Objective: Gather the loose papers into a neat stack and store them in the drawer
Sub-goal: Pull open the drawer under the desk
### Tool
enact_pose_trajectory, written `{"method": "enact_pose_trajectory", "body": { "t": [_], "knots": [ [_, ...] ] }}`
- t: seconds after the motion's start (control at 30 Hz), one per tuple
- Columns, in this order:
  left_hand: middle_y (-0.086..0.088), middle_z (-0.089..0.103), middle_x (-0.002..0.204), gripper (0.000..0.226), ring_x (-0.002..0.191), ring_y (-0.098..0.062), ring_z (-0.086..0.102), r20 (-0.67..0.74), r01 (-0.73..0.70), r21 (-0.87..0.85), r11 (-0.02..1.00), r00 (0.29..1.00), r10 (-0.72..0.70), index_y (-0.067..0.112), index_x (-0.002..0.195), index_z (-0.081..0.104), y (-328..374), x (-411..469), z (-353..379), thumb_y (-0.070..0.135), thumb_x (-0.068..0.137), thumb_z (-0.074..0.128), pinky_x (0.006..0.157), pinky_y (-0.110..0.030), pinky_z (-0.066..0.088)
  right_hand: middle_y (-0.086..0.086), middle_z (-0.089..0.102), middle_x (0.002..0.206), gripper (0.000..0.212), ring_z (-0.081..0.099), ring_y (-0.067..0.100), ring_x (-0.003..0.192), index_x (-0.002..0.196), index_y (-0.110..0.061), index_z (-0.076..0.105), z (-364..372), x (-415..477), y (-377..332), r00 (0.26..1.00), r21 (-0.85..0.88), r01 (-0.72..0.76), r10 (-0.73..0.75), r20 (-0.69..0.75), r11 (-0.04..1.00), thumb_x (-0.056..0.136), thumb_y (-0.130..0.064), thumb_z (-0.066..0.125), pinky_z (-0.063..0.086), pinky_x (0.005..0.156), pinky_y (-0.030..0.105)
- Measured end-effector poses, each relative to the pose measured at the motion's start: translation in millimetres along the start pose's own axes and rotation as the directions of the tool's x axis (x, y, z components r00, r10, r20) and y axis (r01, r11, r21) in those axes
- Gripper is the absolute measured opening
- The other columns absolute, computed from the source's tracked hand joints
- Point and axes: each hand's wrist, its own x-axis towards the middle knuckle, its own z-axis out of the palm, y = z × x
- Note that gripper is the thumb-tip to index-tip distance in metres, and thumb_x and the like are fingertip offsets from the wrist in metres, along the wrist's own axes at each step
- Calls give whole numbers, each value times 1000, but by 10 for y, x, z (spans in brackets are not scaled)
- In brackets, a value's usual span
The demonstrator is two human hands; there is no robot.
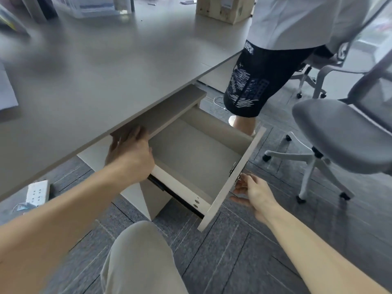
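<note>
The drawer (231, 179) under the grey desk (101, 77) is pulled out and its pale inside is bare. My right hand (252, 194) is at the outer face of the drawer front, fingers around the small metal key or handle there. My left hand (131, 151) reaches into the drawer's back left corner, palm down, fingers spread under the desk edge, holding nothing. White papers (6, 90) lie on the desk at the far left edge, blurred and partly cut off.
Another person in dark printed shorts (261, 79) stands just beyond the drawer. A grey office chair (339, 134) is at the right, a second behind it. A power strip (37, 193) lies on the floor at left. A cardboard box (222, 7) sits at the desk's far end.
</note>
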Motion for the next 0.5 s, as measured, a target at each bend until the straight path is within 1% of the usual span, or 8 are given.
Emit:
{"method": "enact_pose_trajectory", "body": {
  "t": [0.07, 0.13, 0.27, 0.3, 0.4, 0.5],
  "knots": [
    [-5, 24, 170, 60, 154, -35, 24, 7, -7, 5, 1000, 1000, 7, 13, 158, 28, -1, -13, -12, 8, 100, 43, 126, -50, 20, 9, 59, 80, 25, 59, 18, 66, 99, -3, 62, -158, -72, 46, 1000, -10, -9, 8, -22, 1000, 107, -17, 43, 63, 59, 37],
    [-3, 19, 172, 71, 154, -37, 25, 14, -4, 6, 1000, 1000, 4, 14, 160, 25, 14, -22, -33, 0, 94, 47, 127, -50, 19, 12, 60, 84, 27, 60, 19, 68, 103, -2, 64, -290, -130, 84, 999, -16, -18, 18, -38, 1000, 108, -17, 42, 64, 60, 38],
    [-5, 19, 173, 77, 154, -40, 25, 30, -15, 6, 1000, 999, 15, 12, 160, 26, -3, 2, -36, -5, 90, 52, 126, -50, 19, 19, 61, 96, 34, 61, 23, 74, 114, 8, 62, -474, -165, 154, 997, -8, -49, 49, -62, 999, 108, -17, 41, 64, 78, 52],
    [-6, 19, 173, 77, 153, -41, 25, 31, -24, 4, 1000, 999, 24, 12, 160, 26, -14, 10, -25, -6, 90, 52, 126, -51, 20, 20, 61, 98, 35, 61, 24, 76, 117, 10, 61, -498, -170, 160, 997, -6, -52, 51, -63, 999, 108, -17, 41, 64, 78, 52],
    [-9, 23, 170, 76, 149, -44, 30, 36, -39, 4, 999, 999, 39, 9, 157, 30, -26, 1, -19, -9, 87, 55, 124, -51, 24, 21, 61, 100, 36, 60, 25, 80, 122, 11, 60, -536, -153, 189, 997, 3, -45, 45, -66, 999, 108, -18, 42, 66, 67, 45],
    [-9, 24, 170, 77, 150, -42, 29, 31, -43, -12, 999, 999, 43, 8, 157, 31, -19, -5, -32, -11, 86, 55, 123, -50, 25, 20, 61, 99, 36, 60, 26, 82, 123, 10, 59, -543, -131, 215, 996, 15, -49, 50, -69, 999, 108, -18, 41, 65, 66, 44]
  ]
}}
